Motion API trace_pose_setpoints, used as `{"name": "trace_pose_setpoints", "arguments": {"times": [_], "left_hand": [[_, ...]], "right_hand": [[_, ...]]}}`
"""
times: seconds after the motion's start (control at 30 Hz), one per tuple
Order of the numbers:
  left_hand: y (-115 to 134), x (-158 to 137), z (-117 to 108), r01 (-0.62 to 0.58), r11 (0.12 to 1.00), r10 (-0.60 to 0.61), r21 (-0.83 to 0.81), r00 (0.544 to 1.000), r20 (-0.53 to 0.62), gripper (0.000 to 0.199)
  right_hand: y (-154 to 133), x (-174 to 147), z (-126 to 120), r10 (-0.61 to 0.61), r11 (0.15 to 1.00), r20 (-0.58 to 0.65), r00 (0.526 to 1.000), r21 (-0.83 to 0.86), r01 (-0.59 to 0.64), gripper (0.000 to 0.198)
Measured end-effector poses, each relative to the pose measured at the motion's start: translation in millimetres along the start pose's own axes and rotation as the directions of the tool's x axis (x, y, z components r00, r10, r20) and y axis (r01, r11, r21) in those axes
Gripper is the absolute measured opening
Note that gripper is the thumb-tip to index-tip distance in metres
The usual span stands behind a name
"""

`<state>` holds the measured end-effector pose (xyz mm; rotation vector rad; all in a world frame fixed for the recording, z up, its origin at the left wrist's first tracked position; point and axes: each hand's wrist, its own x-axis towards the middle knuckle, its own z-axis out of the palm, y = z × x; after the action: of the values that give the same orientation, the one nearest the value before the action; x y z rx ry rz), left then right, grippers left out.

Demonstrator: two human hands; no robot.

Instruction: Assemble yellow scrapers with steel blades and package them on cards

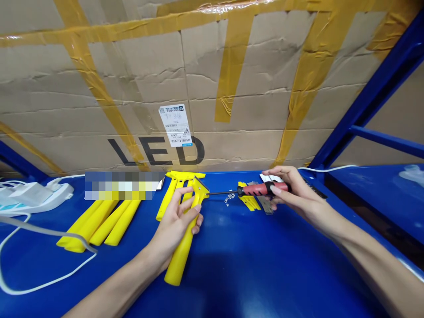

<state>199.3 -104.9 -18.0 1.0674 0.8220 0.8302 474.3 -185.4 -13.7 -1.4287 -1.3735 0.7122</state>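
My left hand [180,216] is closed around a yellow scraper [181,260], whose wide head points up and away from me. In my right hand [293,190] is a screwdriver [260,189] with a red and black handle, held level. Its dark shaft reaches left, and the tip meets the side of the scraper's head. Behind my left hand lie more yellow scraper parts [167,198]. Small yellow pieces [249,198] and grey flat strips [265,204] rest below the screwdriver handle. Several tiny pale parts [231,197] are scattered near the shaft.
Several yellow handles [115,225] lie at the left on the blue shelf [248,274]. A white power strip [53,196] and its cable [39,282] are at far left. A taped cardboard box [212,88] stands behind; a blue post [371,97] rises on the right.
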Motion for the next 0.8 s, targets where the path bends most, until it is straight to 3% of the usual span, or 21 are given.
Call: {"name": "trace_pose_setpoints", "arguments": {"times": [0.07,0.2,0.27,0.37,0.43,0.53,0.6,0.7,0.73,0.8], "left_hand": [[-0.9,0.5,-0.1,0.006,1.0,-0.006,-0.001,1.0,0.001,0.057],[-4.4,0.9,0.5,0.014,1.0,-0.014,0.012,0.999,0.04,0.052],[-5.9,1.0,0.6,0.012,1.0,-0.013,0.012,0.999,0.032,0.052],[-6.9,1.2,0.4,0.014,1.0,-0.014,0.0,1.0,-0.015,0.056],[-7.6,1.0,0.3,0.017,1.0,-0.017,-0.008,1.0,-0.017,0.056],[-8.4,1.1,0.5,0.03,0.999,-0.03,-0.012,1.0,0.007,0.056],[-7.7,1.7,0.4,0.034,0.999,-0.035,-0.015,0.999,-0.012,0.058],[-5.5,2.6,0.0,0.03,0.999,-0.031,-0.021,0.998,-0.051,0.06],[-5.1,2.6,0.0,0.029,0.999,-0.03,-0.022,0.998,-0.052,0.06],[-5.2,2.1,0.1,0.032,0.999,-0.033,-0.014,0.999,-0.035,0.06]], "right_hand": [[0.5,0.4,-0.2,-0.051,0.998,-0.002,0.999,0.02,0.052,0.036],[2.3,0.5,-0.2,-0.036,0.96,-0.249,0.968,-0.279,-0.036,0.034],[2.0,0.2,-1.7,0.004,0.977,-0.156,0.988,-0.212,-0.037,0.034],[0.7,0.0,-3.5,-0.026,0.999,0.045,0.999,0.034,0.024,0.04],[0.6,0.3,-3.0,-0.048,0.999,-0.038,0.998,-0.021,0.047,0.036],[1.4,0.4,-1.1,-0.063,0.966,-0.218,0.974,-0.258,0.005,0.033],[1.3,-0.2,-0.5,-0.059,0.967,-0.151,0.987,-0.253,0.019,0.032],[0.9,-1.2,-0.1,-0.085,0.995,0.039,0.996,-0.056,0.087,0.037],[1.1,-1.3,0.2,-0.093,0.995,0.037,0.995,-0.032,0.095,0.035],[2.2,-1.2,0.7,-0.073,0.99,-0.098,0.993,-0.125,0.061,0.03]]}}
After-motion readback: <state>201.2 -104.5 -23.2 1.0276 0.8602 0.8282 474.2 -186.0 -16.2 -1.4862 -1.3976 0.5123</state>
